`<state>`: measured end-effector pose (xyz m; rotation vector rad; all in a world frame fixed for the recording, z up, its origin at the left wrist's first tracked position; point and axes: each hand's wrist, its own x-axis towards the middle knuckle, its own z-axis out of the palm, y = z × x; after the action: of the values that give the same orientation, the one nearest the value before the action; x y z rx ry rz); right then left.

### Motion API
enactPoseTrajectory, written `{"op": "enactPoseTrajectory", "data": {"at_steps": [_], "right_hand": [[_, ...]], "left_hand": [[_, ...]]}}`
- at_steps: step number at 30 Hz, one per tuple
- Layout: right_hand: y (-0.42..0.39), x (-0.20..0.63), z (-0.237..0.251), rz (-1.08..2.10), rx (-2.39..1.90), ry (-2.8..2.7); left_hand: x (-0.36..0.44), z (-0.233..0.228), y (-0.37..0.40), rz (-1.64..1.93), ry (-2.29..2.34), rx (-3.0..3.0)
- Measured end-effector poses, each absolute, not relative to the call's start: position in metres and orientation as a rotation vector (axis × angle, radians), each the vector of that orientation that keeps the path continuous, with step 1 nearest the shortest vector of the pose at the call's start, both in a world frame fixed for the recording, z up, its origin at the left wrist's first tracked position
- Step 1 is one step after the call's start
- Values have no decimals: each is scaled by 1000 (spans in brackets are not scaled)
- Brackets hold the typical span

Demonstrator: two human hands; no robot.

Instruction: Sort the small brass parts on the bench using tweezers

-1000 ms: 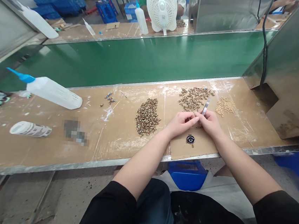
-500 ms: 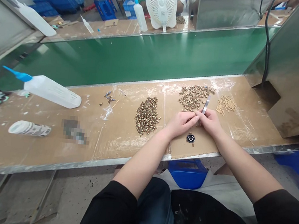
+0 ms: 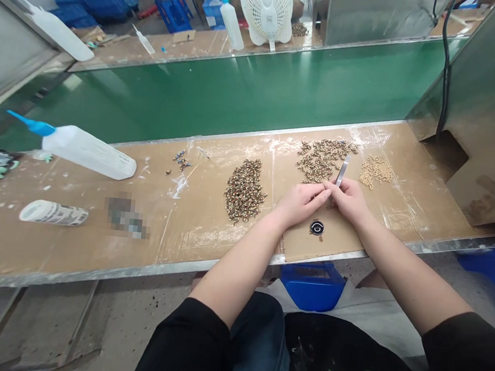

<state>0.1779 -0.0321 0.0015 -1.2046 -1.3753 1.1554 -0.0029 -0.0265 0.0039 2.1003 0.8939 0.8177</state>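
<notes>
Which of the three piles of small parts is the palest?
The small pile farthest right, beyond the right hand. Its pieces are light gold; the middle pile and the left pile are darker, bronze-toned and bigger.

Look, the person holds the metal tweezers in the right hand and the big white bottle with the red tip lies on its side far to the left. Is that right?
Not quite. The head view shows the bottle has a blue tip, not a red one. The rest holds: it lies on its side far to the left on the table, and the right hand holds the metal tweezers.
</notes>
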Motion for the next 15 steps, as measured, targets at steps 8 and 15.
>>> {"op": "enactPoseTrajectory", "data": {"at_steps": [8, 15], "right_hand": [[-32, 177, 4, 1167, -1203, -1373], [-32, 178, 1, 1164, -1202, -1369]], "left_hand": [[-2, 5, -27, 810, 895, 2097], [-2, 6, -27, 794, 903, 2091]]}}
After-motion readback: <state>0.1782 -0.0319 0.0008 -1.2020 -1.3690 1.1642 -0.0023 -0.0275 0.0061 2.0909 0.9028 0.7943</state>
